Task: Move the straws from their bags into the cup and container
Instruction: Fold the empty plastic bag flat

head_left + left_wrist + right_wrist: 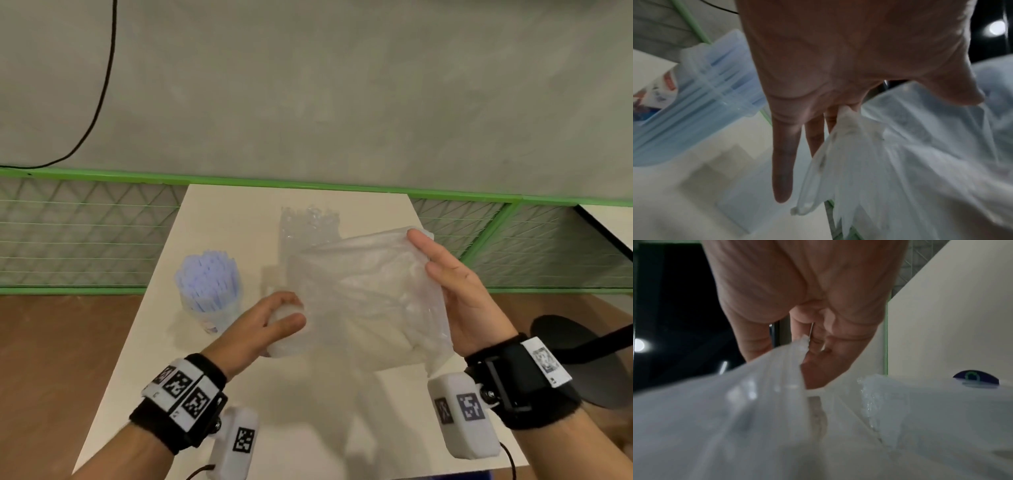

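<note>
The head view is evenly lit and soft, its green rail (308, 186) bowed by the wide lens. Faint shadows lie on the white counter (219, 219). Both wrist views are dim, smeared and out of focus, with a round glare spot (996, 30) on black.

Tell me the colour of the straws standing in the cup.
The straws in the cup are pale blue; the head view shows it best.

We see the left hand (270, 325) gripping one end of a clear plastic bag (363, 298) above the white surface (233, 219), the right hand (459, 291) holding its far edge. A cup (219, 315) of blue straws (209, 277) stands left.
</note>
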`<state>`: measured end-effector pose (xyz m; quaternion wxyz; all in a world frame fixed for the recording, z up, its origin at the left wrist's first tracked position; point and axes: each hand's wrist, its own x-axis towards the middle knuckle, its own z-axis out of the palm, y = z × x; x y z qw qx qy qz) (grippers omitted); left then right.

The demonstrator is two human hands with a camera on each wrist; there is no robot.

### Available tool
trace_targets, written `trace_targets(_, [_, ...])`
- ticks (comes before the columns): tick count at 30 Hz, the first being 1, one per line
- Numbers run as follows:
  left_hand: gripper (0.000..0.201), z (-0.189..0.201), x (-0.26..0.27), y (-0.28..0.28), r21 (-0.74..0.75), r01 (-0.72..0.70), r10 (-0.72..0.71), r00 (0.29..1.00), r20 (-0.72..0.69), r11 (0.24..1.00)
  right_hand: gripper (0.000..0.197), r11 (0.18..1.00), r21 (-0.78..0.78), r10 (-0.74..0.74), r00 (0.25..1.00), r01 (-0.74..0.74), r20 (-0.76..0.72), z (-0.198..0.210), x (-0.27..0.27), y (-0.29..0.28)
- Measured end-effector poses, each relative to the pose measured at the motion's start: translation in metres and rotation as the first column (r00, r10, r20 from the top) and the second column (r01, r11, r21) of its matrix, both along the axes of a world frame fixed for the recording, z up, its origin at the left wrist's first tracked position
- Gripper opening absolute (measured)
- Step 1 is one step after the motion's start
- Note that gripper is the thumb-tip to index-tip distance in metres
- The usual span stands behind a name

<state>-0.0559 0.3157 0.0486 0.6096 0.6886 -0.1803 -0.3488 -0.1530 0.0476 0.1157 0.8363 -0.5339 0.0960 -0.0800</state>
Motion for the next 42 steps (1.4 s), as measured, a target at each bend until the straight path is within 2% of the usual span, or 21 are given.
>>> trace_targets(3, [0.063,0.001,0.001,-0.007,0.081,0.072,-0.073,0.997,0.019,0.994,0.087,0.997,0.035,0.071,0.996,-0.073,0.048,0.000,-0.002,-0.004])
trace_targets(4, [0.057,0.002,-0.001,-0.009,0.095,0.082,-0.084,0.996,0.011,0.992,0.091,0.995,0.047,0.087,0.994,-0.090,0.061,0.000,-0.003,-0.005])
trace_targets(8, [0.057,0.004,-0.003,-0.018,-0.031,0.116,-0.118,0.991,-0.063,0.993,0.083,0.994,0.047,0.099,0.994,-0.102,0.053,0.003,-0.004,-0.003])
trace_targets(10, [0.029,0.007,-0.003,-0.022,-0.089,0.109,-0.110,0.994,-0.011,0.990,0.080,0.995,0.010,0.103,0.995,-0.103,0.016,0.003,-0.005,-0.004])
trace_targets(12, [0.003,0.010,-0.001,-0.025,-0.129,0.078,-0.076,0.997,0.018,0.989,0.086,0.990,-0.065,0.122,0.991,-0.124,-0.047,0.001,-0.005,-0.004])
trace_targets(15, [0.004,0.013,0.007,-0.017,-0.206,0.009,0.002,0.998,0.055,0.979,0.104,0.960,-0.254,0.084,0.985,-0.121,-0.152,-0.004,-0.005,-0.003])
trace_targets(17, [0.018,0.015,0.014,-0.009,-0.221,-0.058,0.071,0.996,0.051,0.974,0.109,0.922,-0.358,0.089,0.981,-0.147,-0.175,-0.006,-0.006,-0.004])
trace_targets(20, [0.032,0.019,0.018,-0.002,-0.153,-0.137,0.132,0.990,-0.041,0.979,0.113,0.869,-0.446,0.156,0.974,-0.215,-0.165,-0.008,-0.008,-0.005])
trace_targets(23, [0.057,0.029,0.010,-0.006,-0.089,-0.179,0.157,0.964,-0.216,0.980,0.106,0.872,-0.434,0.184,0.973,-0.228,-0.142,-0.009,-0.006,-0.001])
trace_targets(26, [0.069,0.049,0.004,-0.004,-0.067,-0.102,0.084,0.970,-0.226,0.993,0.092,0.891,-0.412,0.165,0.981,-0.193,-0.101,-0.009,-0.002,0.006])
trace_targets(27, [0.073,0.054,0.003,-0.003,-0.062,-0.054,0.040,0.980,-0.194,0.997,0.089,0.873,-0.463,0.129,0.988,-0.154,-0.084,-0.010,-0.001,0.009])
trace_targets(29, [0.080,0.063,0.002,0.001,-0.074,0.024,-0.033,0.992,-0.120,0.997,0.089,0.788,-0.613,0.024,0.999,-0.049,-0.048,-0.011,0.001,0.014])
trace_targets(30, [0.076,0.066,0.002,0.004,-0.094,0.033,-0.042,0.995,-0.092,0.995,0.091,0.743,-0.670,-0.017,1.000,-0.005,-0.026,-0.013,0.002,0.016])
trace_targets(33, [0.043,0.073,0.004,0.001,-0.039,0.076,-0.076,0.997,0.009,0.996,0.103,0.659,-0.752,-0.023,1.000,0.009,-0.008,-0.015,0.003,0.020])
trace_targets(36, [0.016,0.064,0.007,-0.001,0.087,0.087,-0.095,0.990,0.102,0.992,0.108,0.650,-0.755,0.063,0.996,-0.086,-0.058,-0.011,0.003,0.020])
trace_targets(38, [0.030,0.054,0.012,0.004,0.091,0.054,-0.064,0.992,0.110,0.994,0.109,0.669,-0.730,0.126,0.989,-0.143,-0.078,-0.005,0.002,0.015])
trace_targets(40, [0.041,0.053,0.012,0.009,0.028,0.042,-0.044,0.998,0.047,0.999,0.111,0.656,-0.733,0.177,0.981,-0.181,-0.084,-0.001,0.000,0.009])
trace_targets(42, [0.042,0.053,0.012,0.010,-0.059,0.026,-0.028,0.999,-0.039,0.998,0.113,0.637,-0.746,0.195,0.977,-0.193,-0.086,-0.001,-0.001,0.006])
